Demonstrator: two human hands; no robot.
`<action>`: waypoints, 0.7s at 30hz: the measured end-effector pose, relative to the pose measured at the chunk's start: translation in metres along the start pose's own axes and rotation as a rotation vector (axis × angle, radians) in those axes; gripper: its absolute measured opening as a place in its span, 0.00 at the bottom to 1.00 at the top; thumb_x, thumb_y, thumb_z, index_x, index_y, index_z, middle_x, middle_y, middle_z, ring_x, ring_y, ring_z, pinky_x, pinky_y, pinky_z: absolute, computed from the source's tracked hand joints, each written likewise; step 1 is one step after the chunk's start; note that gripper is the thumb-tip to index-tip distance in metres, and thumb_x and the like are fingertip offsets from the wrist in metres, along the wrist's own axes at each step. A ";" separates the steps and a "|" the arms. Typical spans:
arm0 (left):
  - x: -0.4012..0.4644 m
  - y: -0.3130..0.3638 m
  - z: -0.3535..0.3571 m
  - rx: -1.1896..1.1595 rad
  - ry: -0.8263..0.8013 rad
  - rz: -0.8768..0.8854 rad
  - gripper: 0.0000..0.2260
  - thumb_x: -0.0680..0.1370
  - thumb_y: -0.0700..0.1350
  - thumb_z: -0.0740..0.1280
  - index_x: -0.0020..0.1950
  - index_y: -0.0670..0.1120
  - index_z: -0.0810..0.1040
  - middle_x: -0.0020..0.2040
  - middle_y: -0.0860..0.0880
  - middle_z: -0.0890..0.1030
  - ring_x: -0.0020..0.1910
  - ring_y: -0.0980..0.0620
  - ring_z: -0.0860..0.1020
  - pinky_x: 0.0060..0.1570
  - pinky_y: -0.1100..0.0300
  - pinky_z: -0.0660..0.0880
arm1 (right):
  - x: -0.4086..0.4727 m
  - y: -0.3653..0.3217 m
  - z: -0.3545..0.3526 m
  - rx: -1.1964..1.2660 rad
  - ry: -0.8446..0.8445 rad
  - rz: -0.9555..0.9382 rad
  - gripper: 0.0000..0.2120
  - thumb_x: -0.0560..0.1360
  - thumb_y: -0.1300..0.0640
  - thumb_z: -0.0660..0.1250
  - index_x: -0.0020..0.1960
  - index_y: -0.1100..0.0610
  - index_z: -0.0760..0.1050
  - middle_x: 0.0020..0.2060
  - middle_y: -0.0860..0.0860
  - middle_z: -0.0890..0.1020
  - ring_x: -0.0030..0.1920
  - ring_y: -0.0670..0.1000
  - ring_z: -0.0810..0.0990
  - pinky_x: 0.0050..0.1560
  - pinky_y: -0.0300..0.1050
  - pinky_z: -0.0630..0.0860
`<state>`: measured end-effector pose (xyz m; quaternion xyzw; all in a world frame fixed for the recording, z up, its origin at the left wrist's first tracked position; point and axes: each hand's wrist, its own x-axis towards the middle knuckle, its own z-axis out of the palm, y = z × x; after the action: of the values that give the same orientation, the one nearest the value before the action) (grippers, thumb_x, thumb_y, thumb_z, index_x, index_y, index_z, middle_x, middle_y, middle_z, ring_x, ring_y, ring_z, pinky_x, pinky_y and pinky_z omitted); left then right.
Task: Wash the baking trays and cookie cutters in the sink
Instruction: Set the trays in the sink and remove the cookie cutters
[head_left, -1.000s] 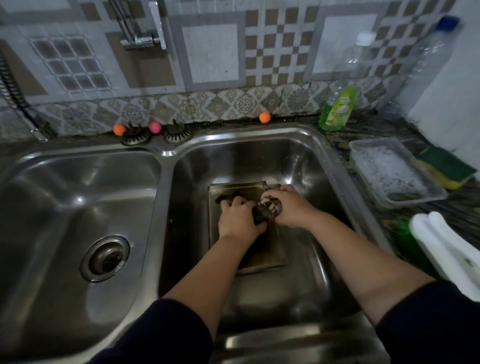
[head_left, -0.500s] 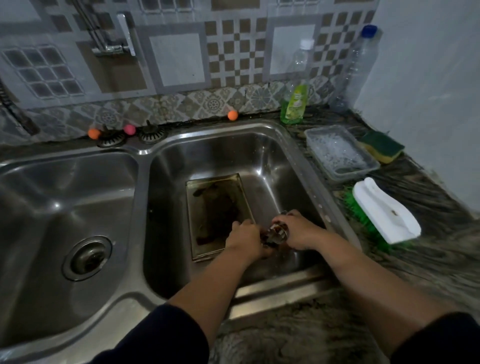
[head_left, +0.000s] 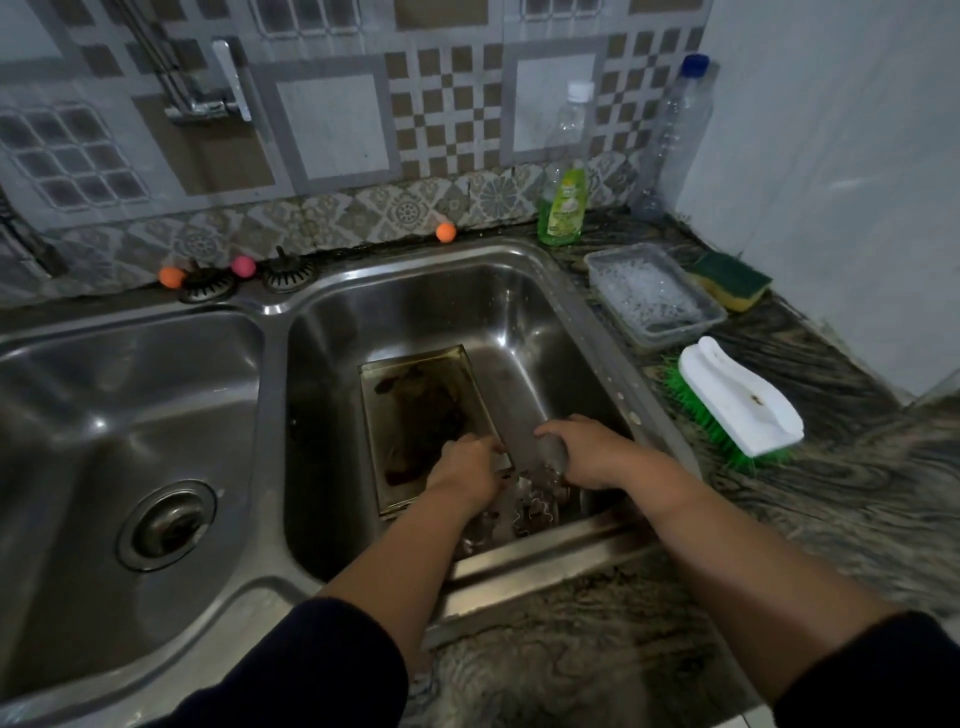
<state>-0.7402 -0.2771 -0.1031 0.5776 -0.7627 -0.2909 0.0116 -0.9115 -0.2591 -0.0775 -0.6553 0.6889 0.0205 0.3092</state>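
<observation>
both hands reach into the right sink basin (head_left: 415, 312): the left hand (head_left: 467, 467) and right hand (head_left: 592, 452) are curled on a blurred metal piece between them, above cookie cutters (head_left: 535, 512) at the basin's near edge. a stained baking tray (head_left: 421, 410) lies on the basin floor. the green bottle's (head_left: 562, 205) label is unreadable.

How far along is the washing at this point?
Done: the tray and cookie cutters are in the right basin. In hand: both hands, left and right, are down at the cutters; what each grips is unclear. Left: the tray shows dark stains, no suds or running water show, and the soap, sponge and brush sit on the counter.
</observation>
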 end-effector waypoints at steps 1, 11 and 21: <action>0.000 -0.004 -0.002 0.048 -0.006 -0.013 0.21 0.77 0.47 0.67 0.69 0.52 0.72 0.68 0.45 0.70 0.68 0.43 0.66 0.65 0.48 0.69 | -0.004 -0.001 -0.003 0.001 0.021 -0.012 0.30 0.74 0.64 0.66 0.73 0.46 0.64 0.72 0.56 0.62 0.70 0.56 0.66 0.66 0.44 0.66; 0.009 -0.041 -0.008 0.181 -0.109 -0.101 0.24 0.78 0.51 0.65 0.74 0.53 0.66 0.75 0.46 0.61 0.73 0.43 0.61 0.71 0.48 0.63 | -0.060 0.006 -0.065 -0.006 0.366 -0.071 0.22 0.74 0.55 0.70 0.67 0.46 0.71 0.64 0.52 0.73 0.64 0.53 0.72 0.63 0.45 0.69; 0.017 -0.038 0.003 0.166 -0.183 -0.103 0.25 0.77 0.51 0.64 0.74 0.52 0.66 0.73 0.46 0.66 0.70 0.44 0.67 0.70 0.52 0.65 | -0.091 0.056 -0.085 -0.238 0.555 0.271 0.24 0.75 0.43 0.64 0.70 0.42 0.64 0.72 0.52 0.62 0.69 0.61 0.64 0.64 0.60 0.65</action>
<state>-0.7140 -0.2966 -0.1282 0.5861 -0.7512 -0.2786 -0.1206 -1.0009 -0.2070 0.0109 -0.5698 0.8206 -0.0375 0.0256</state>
